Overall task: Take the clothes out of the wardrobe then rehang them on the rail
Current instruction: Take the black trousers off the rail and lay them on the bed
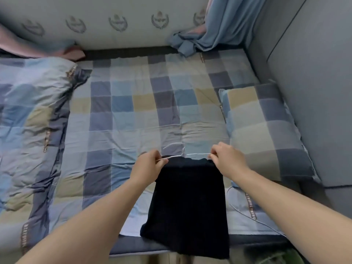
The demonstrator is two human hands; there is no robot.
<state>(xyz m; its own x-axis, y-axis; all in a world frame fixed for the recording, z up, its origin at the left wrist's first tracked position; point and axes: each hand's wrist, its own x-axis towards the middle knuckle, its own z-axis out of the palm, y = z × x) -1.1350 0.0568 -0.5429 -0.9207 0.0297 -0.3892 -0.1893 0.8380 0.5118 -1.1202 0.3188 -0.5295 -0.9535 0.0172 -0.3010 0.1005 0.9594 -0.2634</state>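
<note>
1. Head view, the task's thing: a dark garment lies flat on the bed, near the front edge, with its lower hem hanging just over that edge. A white wire hanger sits at its top end, hook pointing away from the person.
2. Head view, the left hand: its fingers are curled and pinch the hanger's left arm where it comes out of the cloth.
3. Head view, the right hand: its fingers pinch the hanger's right tip at the garment's top corner.
4. Why it is held this way, as I judge it: the bed takes the weight, so both hands are free to work the wire into or out of the top opening, one at each end to keep the hanger level.
5. Head view, surroundings: a checked pillow lies just right of the garment, a rumpled quilt well to the left, and a blue curtain falls onto the far corner. No wardrobe or rail is in sight.
</note>
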